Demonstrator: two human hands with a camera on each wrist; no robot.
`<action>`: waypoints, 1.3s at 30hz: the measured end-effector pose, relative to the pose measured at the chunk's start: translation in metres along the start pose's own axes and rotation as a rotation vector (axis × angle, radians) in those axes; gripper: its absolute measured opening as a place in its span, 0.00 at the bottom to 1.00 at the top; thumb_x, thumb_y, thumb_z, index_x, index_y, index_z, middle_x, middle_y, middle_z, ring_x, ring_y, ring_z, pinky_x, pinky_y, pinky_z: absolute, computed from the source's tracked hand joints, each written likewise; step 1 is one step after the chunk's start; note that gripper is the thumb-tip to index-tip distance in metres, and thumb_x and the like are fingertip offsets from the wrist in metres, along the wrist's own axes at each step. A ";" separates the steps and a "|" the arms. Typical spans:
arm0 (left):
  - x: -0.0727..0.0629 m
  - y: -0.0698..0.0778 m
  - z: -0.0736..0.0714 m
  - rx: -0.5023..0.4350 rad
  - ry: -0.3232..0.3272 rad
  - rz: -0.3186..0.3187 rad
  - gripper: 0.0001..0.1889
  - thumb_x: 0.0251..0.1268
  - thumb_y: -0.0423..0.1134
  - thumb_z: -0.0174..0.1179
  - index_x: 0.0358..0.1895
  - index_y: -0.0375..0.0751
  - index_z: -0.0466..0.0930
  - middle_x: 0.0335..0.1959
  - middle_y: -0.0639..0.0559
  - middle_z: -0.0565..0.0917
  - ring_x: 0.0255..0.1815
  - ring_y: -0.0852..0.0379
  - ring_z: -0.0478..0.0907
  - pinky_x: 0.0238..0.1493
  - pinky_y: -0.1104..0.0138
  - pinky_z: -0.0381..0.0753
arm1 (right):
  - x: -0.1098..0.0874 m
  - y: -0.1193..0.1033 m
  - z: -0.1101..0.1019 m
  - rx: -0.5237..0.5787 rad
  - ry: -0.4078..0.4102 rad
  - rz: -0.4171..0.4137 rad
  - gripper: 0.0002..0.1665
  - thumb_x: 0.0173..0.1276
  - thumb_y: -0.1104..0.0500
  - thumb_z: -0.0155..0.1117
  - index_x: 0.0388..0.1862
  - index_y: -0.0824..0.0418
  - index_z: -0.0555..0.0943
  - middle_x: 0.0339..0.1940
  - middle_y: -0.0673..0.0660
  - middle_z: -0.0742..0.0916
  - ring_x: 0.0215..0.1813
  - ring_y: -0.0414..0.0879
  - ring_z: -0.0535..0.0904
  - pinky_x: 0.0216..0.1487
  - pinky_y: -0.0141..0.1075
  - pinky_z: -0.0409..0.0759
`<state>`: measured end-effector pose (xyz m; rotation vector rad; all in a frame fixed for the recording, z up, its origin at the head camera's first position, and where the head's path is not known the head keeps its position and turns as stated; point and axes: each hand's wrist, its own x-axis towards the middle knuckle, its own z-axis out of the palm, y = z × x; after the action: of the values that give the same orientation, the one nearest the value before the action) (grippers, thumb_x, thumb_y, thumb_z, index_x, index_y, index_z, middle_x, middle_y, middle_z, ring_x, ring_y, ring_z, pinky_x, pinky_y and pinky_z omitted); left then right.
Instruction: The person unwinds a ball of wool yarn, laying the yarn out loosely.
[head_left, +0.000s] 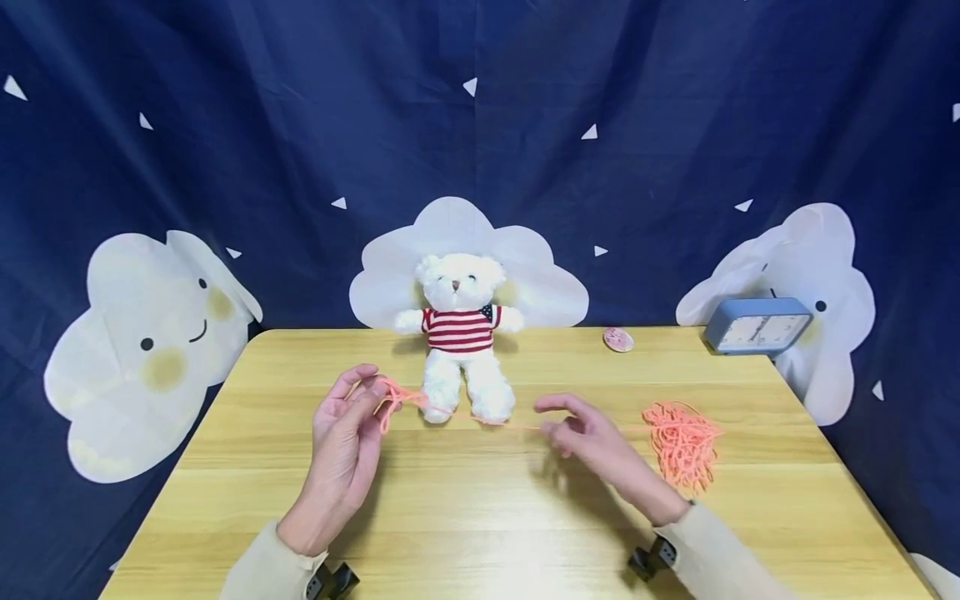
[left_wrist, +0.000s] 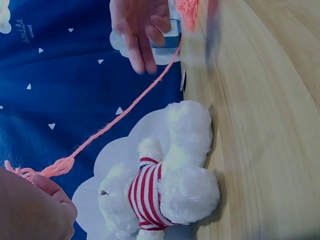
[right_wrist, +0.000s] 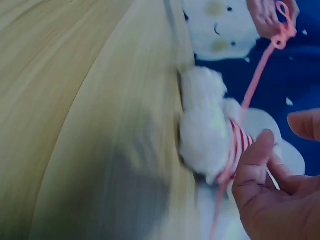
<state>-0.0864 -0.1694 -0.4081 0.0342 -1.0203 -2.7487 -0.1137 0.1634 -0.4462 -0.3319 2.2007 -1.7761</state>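
Note:
My left hand [head_left: 341, 454] pinches a small looped bundle of coral yarn [head_left: 395, 398] between thumb and fingers. From that bundle a single yarn strand [left_wrist: 120, 116] runs rightward, crossing in front of the white teddy bear's feet in the head view, toward a loose yarn pile [head_left: 682, 446] on the table's right side. Close to the strand, my right hand [head_left: 596, 443] hovers with its fingers loosely bent. In the right wrist view its thumb and fingers stand apart, with no yarn between them.
The teddy bear [head_left: 459, 331] in a red-and-white striped shirt is at the back middle of the wooden table [head_left: 480, 517]. A round pink item [head_left: 618, 339] lies farther right, and a blue clock [head_left: 759, 325] stands at the back right corner. Behind hangs a navy curtain [head_left: 300, 108].

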 end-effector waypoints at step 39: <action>-0.002 0.008 -0.008 0.003 -0.019 0.040 0.13 0.75 0.14 0.54 0.52 0.30 0.81 0.44 0.45 0.83 0.42 0.54 0.86 0.46 0.69 0.88 | -0.034 0.013 -0.071 0.230 0.244 -0.094 0.17 0.88 0.59 0.59 0.53 0.75 0.85 0.33 0.52 0.84 0.34 0.38 0.78 0.31 0.29 0.81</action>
<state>-0.0821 -0.1797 -0.4093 -0.0118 -1.0192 -2.7169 -0.1077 0.2432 -0.4423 -0.1764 2.1348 -2.1991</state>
